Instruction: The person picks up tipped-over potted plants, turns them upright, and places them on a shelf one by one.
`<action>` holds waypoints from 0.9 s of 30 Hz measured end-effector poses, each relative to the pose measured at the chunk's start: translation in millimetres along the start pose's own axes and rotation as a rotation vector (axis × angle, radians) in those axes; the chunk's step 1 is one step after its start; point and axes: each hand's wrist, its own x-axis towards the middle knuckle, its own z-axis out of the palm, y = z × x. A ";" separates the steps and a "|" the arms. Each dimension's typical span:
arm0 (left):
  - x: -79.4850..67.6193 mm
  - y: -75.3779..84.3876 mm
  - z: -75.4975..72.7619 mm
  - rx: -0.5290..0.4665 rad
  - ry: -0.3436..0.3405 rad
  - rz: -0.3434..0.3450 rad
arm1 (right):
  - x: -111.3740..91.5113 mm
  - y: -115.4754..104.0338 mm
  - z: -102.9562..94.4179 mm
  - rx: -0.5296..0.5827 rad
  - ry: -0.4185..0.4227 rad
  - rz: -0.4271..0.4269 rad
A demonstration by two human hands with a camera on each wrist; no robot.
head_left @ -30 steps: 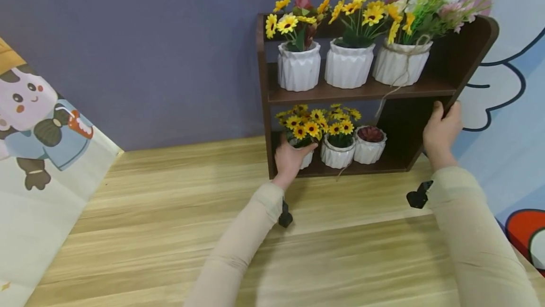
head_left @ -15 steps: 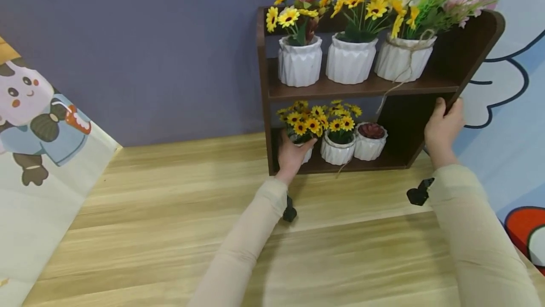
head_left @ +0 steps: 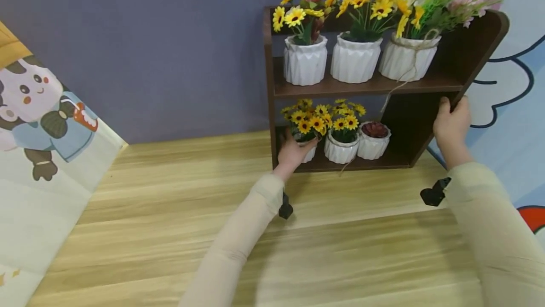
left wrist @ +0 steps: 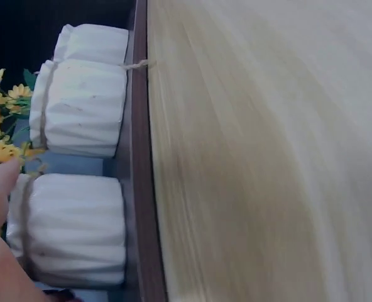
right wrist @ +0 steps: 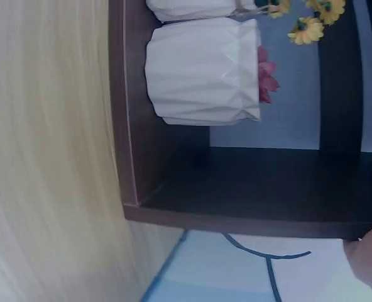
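Note:
A dark brown two-tier shelf (head_left: 366, 90) stands against the backdrop with potted flowers on both levels. On the lower level, my left hand (head_left: 291, 152) grips the leftmost white flowerpot (left wrist: 76, 229), which holds yellow flowers (head_left: 307, 120). The thumb lies across the front by the pot's rim; the other fingers are at its left side, partly hidden by leaves. My right hand (head_left: 452, 127) holds the shelf's right side panel (right wrist: 249, 225), its thumb near the front edge and its fingers behind the panel. In the right wrist view only part of this hand shows, at the lower right corner.
Beside the held pot stand a second yellow-flowered pot (head_left: 341, 151) and a pot with a dark red succulent (head_left: 373, 145). Three taller pots fill the top tier, the right one (head_left: 409, 61) tied with trailing twine. A wood-grain tabletop (head_left: 170, 193) spreads in front.
The head view has shifted slightly. Both hands keep their places on the flowerpot and the side panel, and the pots stand as before.

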 end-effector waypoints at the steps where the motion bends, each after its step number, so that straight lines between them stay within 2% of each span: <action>1: -1.8 -0.6 -1.7 0.008 -0.012 0.008 | -0.1 -0.6 -1.5 -0.023 -0.020 0.002; 5: -11.7 0.3 -7.3 0.036 -0.061 0.047 | -3.0 -3.5 -5.4 -0.061 -0.058 0.034; 9: -25.2 4.6 -10.6 0.084 -0.125 0.074 | -10.7 -5.8 -5.3 -0.005 -0.012 0.056; 12: -34.2 5.3 -14.6 0.074 -0.154 0.091 | -21.2 -8.0 -4.4 0.019 0.001 0.066; 16: -42.3 -3.4 -19.3 0.063 -0.178 0.167 | -42.8 -10.0 1.8 0.028 0.009 0.071; 20: -50.3 -18.1 -26.1 0.114 -0.207 0.247 | -64.4 -8.8 16.8 0.062 0.042 -0.013; 24: -59.4 -27.2 -35.6 0.089 -0.234 0.260 | -79.8 -6.1 26.8 0.089 0.015 -0.100; 27: -65.0 -31.8 -42.3 0.049 -0.226 0.259 | -91.0 -4.0 32.0 0.096 -0.016 -0.159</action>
